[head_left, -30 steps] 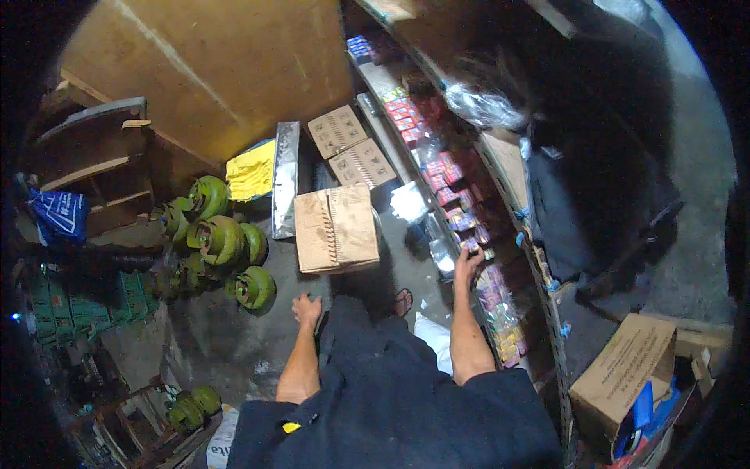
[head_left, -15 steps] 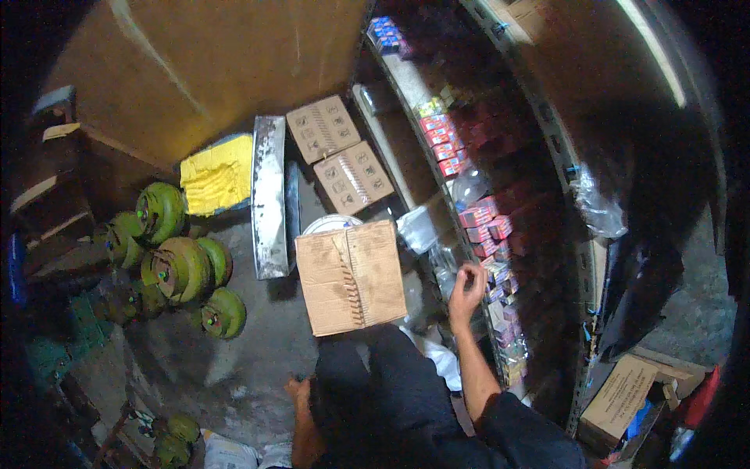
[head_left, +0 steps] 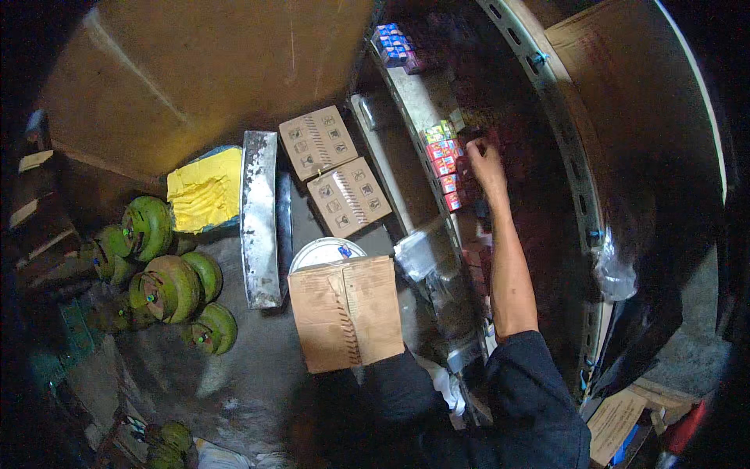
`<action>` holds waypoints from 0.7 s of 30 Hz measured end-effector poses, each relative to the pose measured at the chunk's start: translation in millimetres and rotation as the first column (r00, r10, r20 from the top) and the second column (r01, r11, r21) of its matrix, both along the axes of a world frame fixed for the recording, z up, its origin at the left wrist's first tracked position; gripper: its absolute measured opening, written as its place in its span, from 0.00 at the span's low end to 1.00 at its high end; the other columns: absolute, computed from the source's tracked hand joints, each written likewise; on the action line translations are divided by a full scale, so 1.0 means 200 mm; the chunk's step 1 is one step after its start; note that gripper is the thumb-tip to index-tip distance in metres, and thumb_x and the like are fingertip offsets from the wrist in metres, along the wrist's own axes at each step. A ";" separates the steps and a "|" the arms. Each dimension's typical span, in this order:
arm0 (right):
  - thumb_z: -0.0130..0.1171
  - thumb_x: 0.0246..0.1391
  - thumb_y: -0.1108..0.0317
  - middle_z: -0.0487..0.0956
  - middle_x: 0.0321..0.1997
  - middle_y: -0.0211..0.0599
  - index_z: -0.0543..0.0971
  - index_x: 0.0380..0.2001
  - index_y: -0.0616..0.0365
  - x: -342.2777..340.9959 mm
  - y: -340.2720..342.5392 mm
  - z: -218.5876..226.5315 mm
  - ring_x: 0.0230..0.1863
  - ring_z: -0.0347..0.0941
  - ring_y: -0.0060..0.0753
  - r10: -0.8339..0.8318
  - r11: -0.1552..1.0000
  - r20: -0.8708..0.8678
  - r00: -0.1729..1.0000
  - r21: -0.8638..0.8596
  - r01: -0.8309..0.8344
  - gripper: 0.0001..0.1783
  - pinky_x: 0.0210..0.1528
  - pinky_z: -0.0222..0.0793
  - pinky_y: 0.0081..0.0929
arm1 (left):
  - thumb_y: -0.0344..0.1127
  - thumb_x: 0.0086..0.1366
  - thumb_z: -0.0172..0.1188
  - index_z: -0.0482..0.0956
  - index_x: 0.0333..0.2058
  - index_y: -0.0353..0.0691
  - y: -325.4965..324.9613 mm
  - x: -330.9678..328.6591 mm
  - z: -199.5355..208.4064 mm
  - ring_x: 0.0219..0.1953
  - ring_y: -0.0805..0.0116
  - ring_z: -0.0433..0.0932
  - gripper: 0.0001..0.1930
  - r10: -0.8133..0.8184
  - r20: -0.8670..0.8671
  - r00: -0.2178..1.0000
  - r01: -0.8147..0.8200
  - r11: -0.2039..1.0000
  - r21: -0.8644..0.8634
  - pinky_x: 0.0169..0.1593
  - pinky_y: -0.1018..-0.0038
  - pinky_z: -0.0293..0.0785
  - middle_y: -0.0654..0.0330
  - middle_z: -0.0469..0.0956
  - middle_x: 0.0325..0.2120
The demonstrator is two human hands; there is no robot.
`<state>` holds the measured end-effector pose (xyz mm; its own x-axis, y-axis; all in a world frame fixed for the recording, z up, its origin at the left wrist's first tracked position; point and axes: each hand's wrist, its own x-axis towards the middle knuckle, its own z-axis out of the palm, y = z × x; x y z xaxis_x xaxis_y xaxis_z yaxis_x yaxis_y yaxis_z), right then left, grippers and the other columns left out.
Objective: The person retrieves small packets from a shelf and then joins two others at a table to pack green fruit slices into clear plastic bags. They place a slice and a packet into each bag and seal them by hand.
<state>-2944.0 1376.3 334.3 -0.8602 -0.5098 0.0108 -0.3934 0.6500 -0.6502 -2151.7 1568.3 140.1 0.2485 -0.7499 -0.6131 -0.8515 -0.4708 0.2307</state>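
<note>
My right hand (head_left: 487, 166) reaches far out over the shelf at the right, its fingers curled closed beside a row of small red boxes (head_left: 442, 159). What they hold, if anything, I cannot make out. Small yellow-green packs (head_left: 435, 133) lie just beyond the red ones, and a group of small blue boxes (head_left: 391, 44) stands at the shelf's far end. My left hand is out of view. A brown cardboard carton (head_left: 320, 313) with a dark seam rests right in front of my legs.
Two sealed cartons (head_left: 349, 197) lie ahead, with a round white lid (head_left: 328, 252) nearer. Left of them are a metal sheet piece (head_left: 260, 219), yellow cloth (head_left: 205, 191) and several green gas cylinders (head_left: 168, 289). A metal shelf upright (head_left: 582, 195) curves along the right.
My right hand has moved forward along the shelf, from the nearer pink boxes to the red ones. My left hand has left the view. The whole view has shifted slightly.
</note>
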 end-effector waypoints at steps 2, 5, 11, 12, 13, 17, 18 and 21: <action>0.58 0.66 0.60 0.82 0.31 0.34 0.81 0.39 0.63 0.01 0.01 -0.02 0.33 0.78 0.30 0.192 0.981 0.047 0.980 -0.041 -0.190 0.15 0.40 0.73 0.33 | 0.39 0.57 0.70 0.76 0.58 0.33 -0.03 -0.07 0.06 0.42 0.49 0.81 0.31 -0.009 -0.005 1.000 0.009 1.000 -0.008 0.45 0.57 0.77 0.48 0.81 0.42; 0.59 0.64 0.62 0.83 0.36 0.45 0.81 0.39 0.64 0.11 0.11 -0.05 0.39 0.78 0.40 0.181 0.982 -0.053 0.982 -0.037 -0.183 0.14 0.45 0.72 0.36 | 0.39 0.58 0.69 0.76 0.58 0.33 -0.06 -0.17 0.14 0.42 0.50 0.81 0.30 -0.015 -0.027 1.000 0.014 1.000 -0.025 0.45 0.57 0.77 0.48 0.81 0.42; 0.61 0.64 0.61 0.83 0.37 0.43 0.82 0.42 0.63 -0.01 0.31 -0.10 0.40 0.78 0.33 0.261 0.964 -0.003 0.965 0.051 -0.261 0.14 0.46 0.72 0.34 | 0.38 0.59 0.67 0.76 0.57 0.33 -0.14 -0.30 0.27 0.42 0.51 0.81 0.28 -0.089 -0.076 0.993 0.085 0.995 -0.044 0.44 0.58 0.77 0.48 0.81 0.42; 0.62 0.64 0.60 0.84 0.40 0.43 0.82 0.43 0.62 -0.05 0.34 -0.10 0.43 0.79 0.33 0.268 0.964 -0.225 0.937 0.060 -0.261 0.15 0.50 0.73 0.34 | 0.38 0.60 0.67 0.77 0.57 0.33 -0.16 -0.32 0.28 0.42 0.51 0.81 0.28 -0.099 -0.087 0.991 0.095 0.994 -0.050 0.44 0.58 0.77 0.48 0.81 0.42; 0.62 0.64 0.60 0.84 0.42 0.43 0.83 0.45 0.61 -0.08 0.36 -0.10 0.45 0.79 0.34 0.229 0.969 -0.335 0.914 -0.006 -0.245 0.15 0.53 0.73 0.34 | 0.38 0.60 0.67 0.77 0.57 0.33 -0.17 -0.34 0.29 0.42 0.52 0.81 0.27 -0.113 -0.098 0.989 0.108 0.993 -0.049 0.44 0.58 0.77 0.48 0.81 0.42; 0.62 0.64 0.59 0.84 0.45 0.44 0.83 0.46 0.61 -0.19 0.25 0.00 0.50 0.80 0.41 0.095 0.995 -0.110 0.989 -0.002 -0.096 0.16 0.55 0.73 0.36 | 0.37 0.61 0.66 0.77 0.57 0.33 -0.21 -0.41 0.33 0.41 0.53 0.81 0.26 -0.108 -0.122 0.987 0.097 0.991 -0.089 0.44 0.59 0.77 0.49 0.81 0.42; 0.62 0.64 0.60 0.84 0.45 0.45 0.83 0.47 0.61 -0.22 0.13 0.01 0.50 0.80 0.42 0.132 0.984 -0.175 0.976 -0.093 -0.149 0.16 0.55 0.73 0.36 | 0.37 0.61 0.66 0.77 0.57 0.33 -0.21 -0.43 0.34 0.41 0.53 0.81 0.26 -0.098 -0.128 0.987 0.085 0.991 -0.100 0.44 0.59 0.77 0.49 0.81 0.42; 0.60 0.65 0.58 0.83 0.50 0.54 0.82 0.51 0.62 -0.32 -0.31 -0.02 0.54 0.80 0.49 0.198 0.942 -0.325 0.925 -0.196 -0.271 0.19 0.58 0.72 0.41 | 0.37 0.62 0.65 0.77 0.57 0.34 -0.17 -0.46 0.37 0.41 0.53 0.81 0.25 -0.067 -0.124 0.990 0.053 0.992 -0.112 0.44 0.59 0.77 0.49 0.81 0.42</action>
<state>-3007.5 1314.7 329.7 -0.6542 -0.6481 0.3900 -0.7140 0.3589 -0.6012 -2243.2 1534.4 214.5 0.1265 -0.8249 -0.5510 -0.8381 -0.3860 0.3855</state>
